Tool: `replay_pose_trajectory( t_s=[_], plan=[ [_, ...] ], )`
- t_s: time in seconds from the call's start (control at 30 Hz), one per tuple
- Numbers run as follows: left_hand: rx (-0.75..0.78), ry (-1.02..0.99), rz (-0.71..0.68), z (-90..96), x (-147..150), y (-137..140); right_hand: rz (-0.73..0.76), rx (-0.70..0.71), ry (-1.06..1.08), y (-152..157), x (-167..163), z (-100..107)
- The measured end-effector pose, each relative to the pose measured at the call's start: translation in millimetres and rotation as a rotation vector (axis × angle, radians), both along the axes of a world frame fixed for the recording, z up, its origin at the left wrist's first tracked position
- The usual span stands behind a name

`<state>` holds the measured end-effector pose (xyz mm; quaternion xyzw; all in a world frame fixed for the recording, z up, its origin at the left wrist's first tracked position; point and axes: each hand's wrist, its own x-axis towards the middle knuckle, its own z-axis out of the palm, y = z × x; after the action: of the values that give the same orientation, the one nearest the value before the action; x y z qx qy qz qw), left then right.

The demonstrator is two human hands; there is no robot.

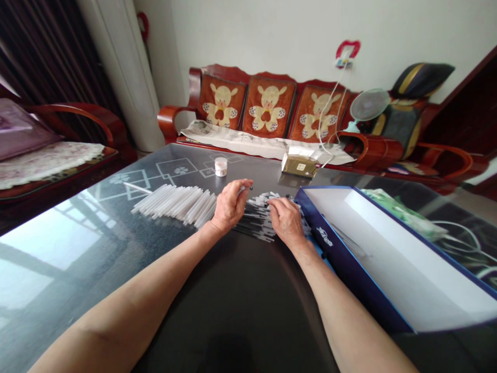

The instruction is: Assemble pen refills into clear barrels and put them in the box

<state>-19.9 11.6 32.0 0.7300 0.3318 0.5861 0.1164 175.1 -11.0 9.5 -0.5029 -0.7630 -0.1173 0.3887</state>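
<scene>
My left hand (230, 206) is closed, and a thin dark-ended stick (248, 187) pokes out between its thumb and fingers. Right beside it lies a row of translucent white tubes (174, 202), packed side by side on the dark glossy table (155, 243). Between my hands spreads a heap of slim black-and-white sticks (254, 220) that resemble pen refills. My right hand (286, 217) is over the right side of this heap, its thumb and fingertips pinched together. A small dark bit shows at those fingertips, too small to name.
A long open blue box (388, 290) with a white inside stands at my right, a few thin sticks in it. Behind are a small white tub (221, 167) and a tissue box (300, 165). A green-white plastic packet (404, 212) and white cable lie beyond the blue box.
</scene>
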Motion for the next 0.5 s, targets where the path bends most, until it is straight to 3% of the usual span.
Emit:
replay_pose_trajectory(
  t_s=[0.13,0.27,0.4,0.5],
  plan=[
    [-0.348,-0.512,-0.233,9.7,6,3,0.001,0.022,0.26,2,0,0],
    [-0.6,-0.756,-0.392,15.9,11,0,0.068,-0.232,0.602,3,-5,2],
    [-0.666,-0.697,-0.345,9.0,10,2,0.109,-0.421,1.07,6,-4,7],
    [-0.564,-0.329,-0.179,2.5,5,4,0.145,-0.427,1.328,8,0,11]
  ],
)
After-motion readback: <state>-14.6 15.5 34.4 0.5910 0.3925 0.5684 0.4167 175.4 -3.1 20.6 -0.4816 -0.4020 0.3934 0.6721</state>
